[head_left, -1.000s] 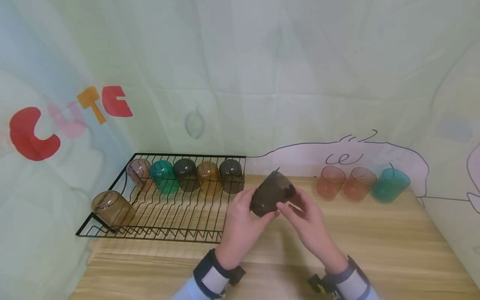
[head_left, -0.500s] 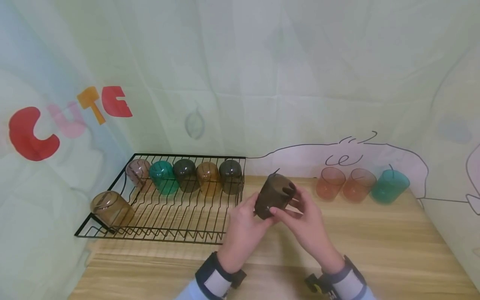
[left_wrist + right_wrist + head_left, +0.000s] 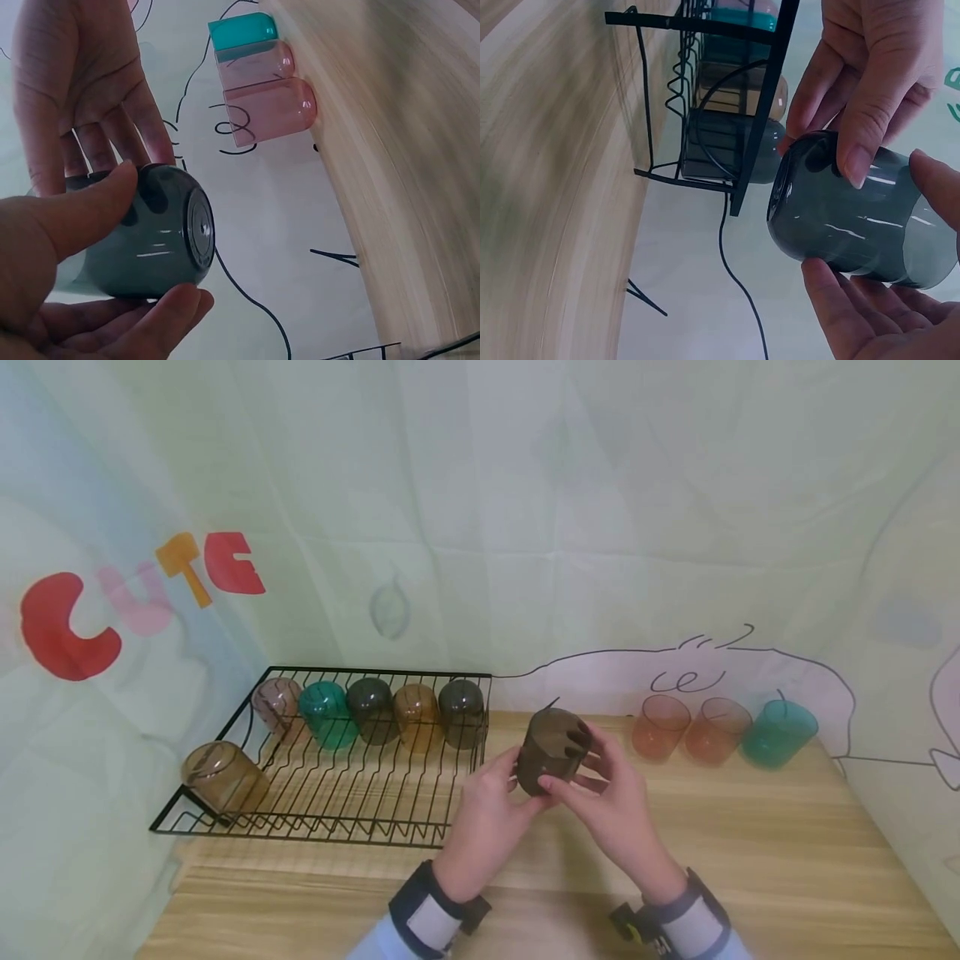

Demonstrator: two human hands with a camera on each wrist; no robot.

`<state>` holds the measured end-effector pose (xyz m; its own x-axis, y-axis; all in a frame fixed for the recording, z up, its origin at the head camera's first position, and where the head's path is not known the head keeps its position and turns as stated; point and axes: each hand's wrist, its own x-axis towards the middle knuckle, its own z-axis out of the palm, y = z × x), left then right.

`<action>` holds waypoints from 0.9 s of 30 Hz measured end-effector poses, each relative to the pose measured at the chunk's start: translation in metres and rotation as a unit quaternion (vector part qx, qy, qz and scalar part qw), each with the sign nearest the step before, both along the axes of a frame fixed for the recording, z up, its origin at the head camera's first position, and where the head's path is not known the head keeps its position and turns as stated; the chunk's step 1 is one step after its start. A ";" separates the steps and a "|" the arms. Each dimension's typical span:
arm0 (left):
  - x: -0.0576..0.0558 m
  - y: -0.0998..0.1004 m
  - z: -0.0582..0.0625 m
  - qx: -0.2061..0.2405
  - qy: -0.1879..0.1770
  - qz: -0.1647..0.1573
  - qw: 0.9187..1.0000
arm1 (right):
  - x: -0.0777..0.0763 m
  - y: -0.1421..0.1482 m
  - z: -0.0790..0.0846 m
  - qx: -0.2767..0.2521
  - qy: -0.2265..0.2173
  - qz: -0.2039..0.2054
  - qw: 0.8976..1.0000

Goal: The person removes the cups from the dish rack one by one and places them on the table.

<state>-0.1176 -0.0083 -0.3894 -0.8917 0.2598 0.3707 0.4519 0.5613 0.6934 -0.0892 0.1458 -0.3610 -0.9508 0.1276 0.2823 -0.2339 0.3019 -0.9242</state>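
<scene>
A dark grey see-through glass (image 3: 547, 760) is held in the air over the table, mouth up and slightly tilted. My left hand (image 3: 491, 818) grips its lower left side, its thumb lying across the glass near the base in the right wrist view. From the right, my right hand (image 3: 618, 810) holds the same glass, thumb in front and fingertips showing dark through the far wall. In the left wrist view the round base of the grey glass (image 3: 200, 229) faces the table side. To the left stands a black wire rack (image 3: 322, 839).
Upside-down glasses stand along the rack's back, including a teal glass (image 3: 327, 714) and an amber glass (image 3: 417, 714). A brown glass (image 3: 225, 781) leans at its front left. At the table's back right are two pink glasses (image 3: 660, 731) and a teal glass (image 3: 776, 739), before a printed cloth (image 3: 480, 527).
The grey glass has turned from a strong tilt to nearly upright between my hands, its mouth rising. My right fingers have shifted a little along it. The rack and other glasses stay put.
</scene>
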 end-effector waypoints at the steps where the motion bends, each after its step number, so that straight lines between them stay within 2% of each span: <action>1: -0.001 -0.001 -0.001 -0.002 0.000 -0.001 1.000 | 0.000 0.000 -0.001 0.003 0.004 0.000 1.000; 8: -0.005 -0.009 0.001 -0.025 -0.023 0.008 0.999 | -0.005 0.002 -0.005 0.022 0.014 -0.010 1.000; 12: -0.009 -0.018 0.008 -0.040 -0.030 0.038 0.998 | -0.012 0.008 -0.006 0.032 0.032 -0.032 0.998; 16: -0.015 -0.029 0.016 -0.049 -0.017 0.074 0.996 | -0.023 0.023 -0.011 0.036 0.047 -0.049 0.997; 22: -0.023 -0.046 0.020 -0.053 0.000 0.116 0.992 | -0.053 0.049 -0.038 0.039 0.034 -0.085 0.995; 27: -0.027 -0.054 0.018 -0.064 -0.005 0.129 0.990 | -0.072 0.059 -0.058 0.045 0.013 -0.117 0.992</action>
